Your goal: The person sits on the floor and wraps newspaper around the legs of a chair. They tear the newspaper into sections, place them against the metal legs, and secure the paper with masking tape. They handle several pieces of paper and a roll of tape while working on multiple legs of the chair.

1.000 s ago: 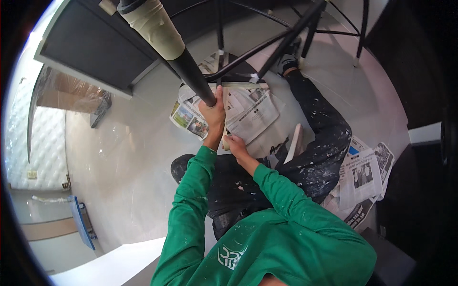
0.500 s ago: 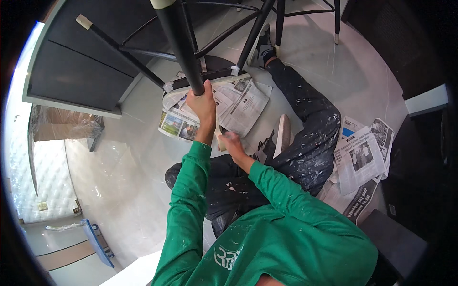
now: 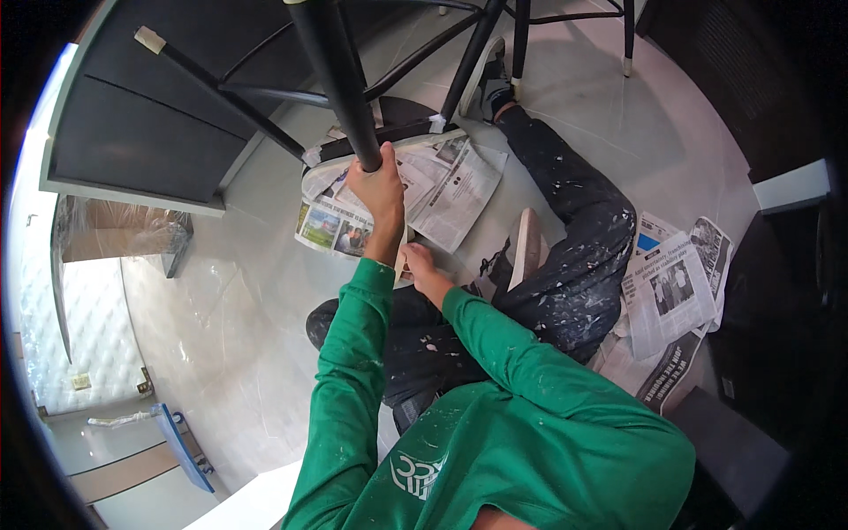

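Note:
A black stool (image 3: 243,90) lies upturned, its legs slanting upward and white wrapping at some of the joints near the seat. My left hand (image 3: 380,196) is wrapped round the lower part of the nearest black leg (image 3: 337,84). Close by the left wrist, on its right, is my right hand (image 3: 424,269), with its fingers curled. The fingertips are partly hidden, and whatever they hold is too small to make out. Newspaper sheets (image 3: 459,203) lie spread beneath the stool and around both hands.
My paint-spotted dark trousers (image 3: 574,265) and shoes frame the work area. More newspapers (image 3: 671,287) lie on the floor at right. Another stool leg (image 3: 627,40) stands at the back. A dark panel (image 3: 150,115) is at left, near a plastic-wrapped box (image 3: 124,231).
My right hand has moved slightly left, closer to the left wrist, and its fingers are more tucked in. My left hand keeps its hold on the stool leg.

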Demonstrator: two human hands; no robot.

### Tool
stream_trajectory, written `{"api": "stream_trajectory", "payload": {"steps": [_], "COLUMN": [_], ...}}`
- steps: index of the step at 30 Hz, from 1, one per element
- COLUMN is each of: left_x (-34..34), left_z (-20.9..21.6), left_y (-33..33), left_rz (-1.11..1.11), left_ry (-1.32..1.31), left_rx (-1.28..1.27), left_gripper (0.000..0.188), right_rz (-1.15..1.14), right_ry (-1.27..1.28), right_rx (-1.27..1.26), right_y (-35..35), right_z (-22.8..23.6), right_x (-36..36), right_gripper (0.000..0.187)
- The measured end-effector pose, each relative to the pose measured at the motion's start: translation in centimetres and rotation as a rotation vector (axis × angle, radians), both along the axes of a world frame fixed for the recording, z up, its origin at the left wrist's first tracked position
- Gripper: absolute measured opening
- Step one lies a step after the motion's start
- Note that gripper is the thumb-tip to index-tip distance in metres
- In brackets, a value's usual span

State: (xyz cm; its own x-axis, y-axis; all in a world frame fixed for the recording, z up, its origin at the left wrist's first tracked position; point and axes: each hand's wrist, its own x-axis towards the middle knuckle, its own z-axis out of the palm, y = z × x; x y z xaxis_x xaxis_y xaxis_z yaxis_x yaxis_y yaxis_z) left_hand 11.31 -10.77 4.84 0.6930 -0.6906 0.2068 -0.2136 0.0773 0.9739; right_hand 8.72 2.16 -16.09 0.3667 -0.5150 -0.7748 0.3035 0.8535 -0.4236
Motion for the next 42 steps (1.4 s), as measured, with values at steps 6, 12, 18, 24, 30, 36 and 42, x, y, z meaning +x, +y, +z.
{"api": "stream_trajectory", "payload": {"steps": [6, 12, 18, 24, 30, 36, 42], "left_x": [0.0, 0.6, 2.5, 4.6, 5.3, 7.4, 6.6], "left_z": [0.5, -0.2, 0.4, 2.3, 0.8, -6.4, -13.9], "left_y": [0.0, -0.2, 0.5, 1.0, 2.0, 10.5, 18.1], "left_rz": [0.008, -0.008, -0.173, -0.436, -0.453, -0.159, -0.073], "left_ry": [0.019, -0.008, -0.004, -0.238, -0.321, -0.287, 0.223], "left_rx": [0.012, 0.020, 0.146, 0.310, 0.343, 0.447, 0.650], "left_gripper": [0.025, 0.026, 0.031, 0.038, 0.035, 0.036, 0.040], "right_rz": [0.068, 0.012, 0.020, 0.078, 0.063, 0.136, 0.124], "right_ry": [0.025, -0.026, 0.106, 0.279, 0.330, 0.295, 0.311], "right_rx": [-0.019, -0.063, -0.236, -0.433, -0.483, -0.486, -0.529], "right_y": [-1.4, -1.0, -0.5, -0.5, -0.9, 0.9, -0.9], "right_z": [-0.9, -1.5, -0.5, -1.7, -5.7, -6.0, -6.5], "right_x": [0.1, 0.1, 0.1, -0.2, 0.0, 0.8, 0.3], "right_gripper": [0.016, 0.011, 0.016, 0.023, 0.023, 0.021, 0.020]}}
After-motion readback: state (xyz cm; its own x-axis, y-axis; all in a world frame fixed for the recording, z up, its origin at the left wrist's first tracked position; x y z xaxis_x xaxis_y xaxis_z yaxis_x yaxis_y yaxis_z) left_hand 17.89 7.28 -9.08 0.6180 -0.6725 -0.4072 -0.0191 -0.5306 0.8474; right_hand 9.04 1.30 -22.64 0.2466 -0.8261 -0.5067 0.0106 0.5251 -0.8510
